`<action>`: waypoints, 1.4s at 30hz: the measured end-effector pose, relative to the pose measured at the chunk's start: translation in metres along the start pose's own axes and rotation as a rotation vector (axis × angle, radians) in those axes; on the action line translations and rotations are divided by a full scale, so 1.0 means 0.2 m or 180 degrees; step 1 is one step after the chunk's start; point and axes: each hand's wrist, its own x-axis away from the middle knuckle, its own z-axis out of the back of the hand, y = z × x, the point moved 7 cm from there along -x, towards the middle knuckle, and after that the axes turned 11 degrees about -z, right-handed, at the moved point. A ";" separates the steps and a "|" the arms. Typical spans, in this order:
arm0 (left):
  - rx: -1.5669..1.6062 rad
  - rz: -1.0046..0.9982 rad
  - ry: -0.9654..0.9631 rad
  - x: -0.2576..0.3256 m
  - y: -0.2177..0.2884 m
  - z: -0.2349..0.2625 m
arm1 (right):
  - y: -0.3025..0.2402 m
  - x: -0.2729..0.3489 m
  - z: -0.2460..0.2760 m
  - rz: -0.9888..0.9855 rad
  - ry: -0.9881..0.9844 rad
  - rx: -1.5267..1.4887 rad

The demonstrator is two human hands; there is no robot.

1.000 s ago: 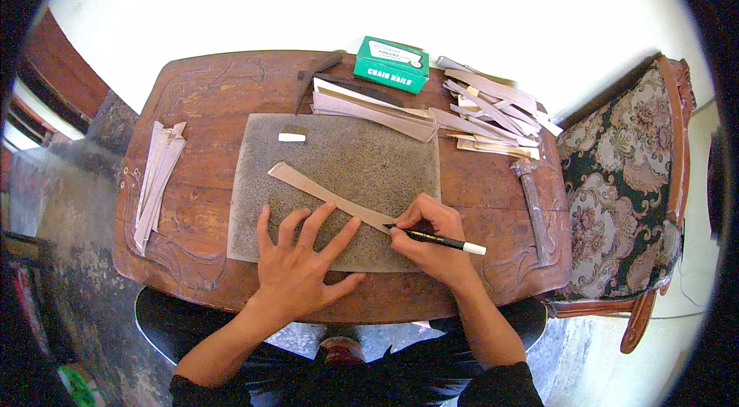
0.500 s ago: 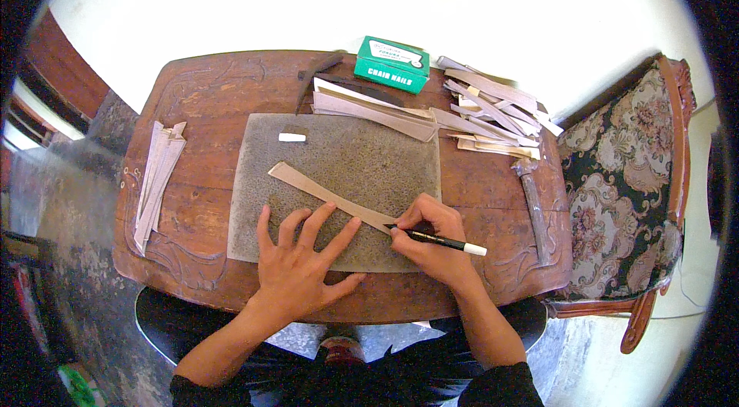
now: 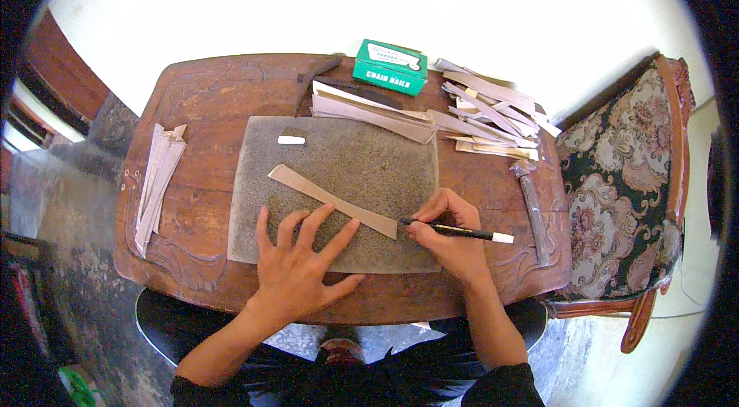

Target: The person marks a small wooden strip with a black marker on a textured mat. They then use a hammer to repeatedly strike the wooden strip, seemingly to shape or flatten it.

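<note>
A narrow, curved tan strip (image 3: pixel 331 201) lies slanted across a dark speckled mat (image 3: pixel 339 160). Fingers spread, my left hand (image 3: pixel 302 261) rests on the mat, with fingertips touching the strip's lower edge. My right hand (image 3: pixel 453 231) pinches a black marker pen (image 3: pixel 462 231) with a white end. The pen's tip sits just beyond the strip's right end. A small white pen cap (image 3: pixel 292 140) lies on the mat's far part.
Everything rests on a carved wooden table (image 3: pixel 208 99). Stacked strips (image 3: pixel 160 184) lie left, more strips (image 3: pixel 369 112) behind the mat, and a loose pile (image 3: pixel 493 110) at far right. A green box (image 3: pixel 390 68) stands behind; a hammer (image 3: pixel 531 211) lies right, near a patterned chair (image 3: pixel 616 176).
My right hand has moved right with the marker pen, off the strip's right end, which now shows. My left hand and the strip stay in place.
</note>
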 end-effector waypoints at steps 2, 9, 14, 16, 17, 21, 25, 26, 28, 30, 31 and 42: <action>0.0024 0.0004 -0.0025 0.00 0.01 0.00 | 0.00 0.01 0.01 -0.0026 0.0004 -0.0135; 0.0086 -0.0185 -0.0105 -0.02 0.08 -0.02 | -0.04 0.03 -0.04 0.0293 -0.0024 0.0362; 0.0047 -0.0165 -0.0153 -0.02 0.08 -0.03 | -0.01 0.02 -0.05 0.0380 -0.0002 0.0558; 0.0048 -0.0164 -0.0163 -0.02 0.07 -0.04 | -0.01 0.02 -0.06 0.0375 -0.0029 0.0583; 0.0039 -0.0163 -0.0160 -0.01 0.07 -0.04 | -0.01 0.02 -0.06 0.0381 -0.0029 0.0593; 0.0013 -0.0169 -0.0160 -0.01 0.07 -0.04 | -0.04 0.02 -0.07 0.0402 -0.0018 0.0654; 0.0029 -0.0158 -0.0156 -0.01 0.07 -0.04 | -0.07 0.02 -0.08 0.0442 -0.0026 0.0723; 0.0034 -0.0160 -0.0140 -0.01 0.07 -0.04 | -0.07 0.03 -0.08 0.0494 -0.0026 0.0749; 0.0043 -0.0165 -0.0107 0.00 0.07 -0.04 | -0.08 0.03 -0.08 0.0599 -0.0025 0.0802; 0.0064 -0.0168 -0.0132 -0.01 0.07 -0.04 | -0.07 0.02 -0.08 0.0655 0.0012 0.0775; 0.0075 -0.0169 -0.0144 -0.01 0.07 -0.05 | -0.06 0.02 -0.08 0.0683 0.0032 0.0762; 0.0054 -0.0138 -0.0166 -0.02 0.07 -0.04 | -0.08 0.02 -0.08 0.0613 -0.0011 0.0836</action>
